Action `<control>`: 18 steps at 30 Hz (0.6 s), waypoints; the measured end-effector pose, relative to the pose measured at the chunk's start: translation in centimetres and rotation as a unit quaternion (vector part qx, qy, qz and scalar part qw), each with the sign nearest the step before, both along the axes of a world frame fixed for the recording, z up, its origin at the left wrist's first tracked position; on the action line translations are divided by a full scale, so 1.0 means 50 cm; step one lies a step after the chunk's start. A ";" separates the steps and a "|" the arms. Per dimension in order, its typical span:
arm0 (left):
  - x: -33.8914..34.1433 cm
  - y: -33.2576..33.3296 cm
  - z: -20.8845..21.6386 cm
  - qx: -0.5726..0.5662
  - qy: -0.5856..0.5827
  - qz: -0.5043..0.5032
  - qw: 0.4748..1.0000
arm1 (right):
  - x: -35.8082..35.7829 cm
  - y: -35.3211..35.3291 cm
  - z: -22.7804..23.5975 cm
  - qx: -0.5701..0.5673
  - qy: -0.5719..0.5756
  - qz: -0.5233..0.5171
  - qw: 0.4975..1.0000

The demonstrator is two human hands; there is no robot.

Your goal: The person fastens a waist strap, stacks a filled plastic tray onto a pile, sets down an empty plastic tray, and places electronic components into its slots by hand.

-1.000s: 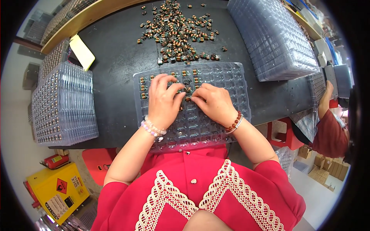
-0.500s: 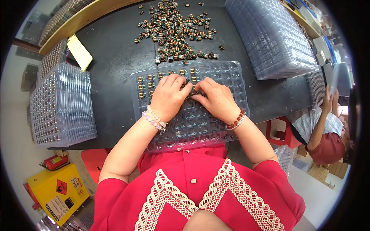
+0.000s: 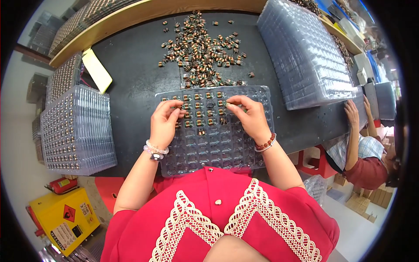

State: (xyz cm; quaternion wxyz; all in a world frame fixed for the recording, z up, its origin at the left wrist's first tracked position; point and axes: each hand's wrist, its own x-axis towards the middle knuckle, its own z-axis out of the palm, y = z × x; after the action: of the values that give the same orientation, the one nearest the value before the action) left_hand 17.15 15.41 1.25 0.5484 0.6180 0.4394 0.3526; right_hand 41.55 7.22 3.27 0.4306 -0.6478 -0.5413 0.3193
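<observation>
A clear plastic tray (image 3: 214,155) with rows of pockets lies in front of me, its upper left pockets holding several small copper-wound coils (image 3: 197,105). Over the tray's left side is my left hand (image 3: 164,123), fingers curled and thumb drawn close to the forefinger; what lies between the tips is hard to make out. My right hand (image 3: 252,118) pinches at a copper coil (image 3: 221,104) in the upper middle of the tray, thumb and forefinger together. One coil (image 3: 201,132) sits lower than the others. Beyond the tray spreads a heap of loose coils (image 3: 200,52).
Stacked filled trays (image 3: 78,131) stand at the left, near a yellow card (image 3: 97,72). A tall stack of clear trays (image 3: 305,56) rises at the right. A wooden ledge (image 3: 144,16) bounds the back. Another person's hand (image 3: 352,114) rests at the far right.
My hands were close together over the tray's middle. They have moved apart, the left one leftward, uncovering the coils between them. The view has shifted slightly.
</observation>
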 end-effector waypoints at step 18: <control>0.010 -0.076 0.028 0.350 0.260 -0.034 0.899 | -0.048 -0.061 -0.012 -0.040 0.161 0.024 0.986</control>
State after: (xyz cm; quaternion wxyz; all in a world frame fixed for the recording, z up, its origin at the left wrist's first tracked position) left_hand 17.66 11.59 2.66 0.1743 0.8543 0.3935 0.2913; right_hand 39.15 4.19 2.68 0.4781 -0.5912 -0.4674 0.4511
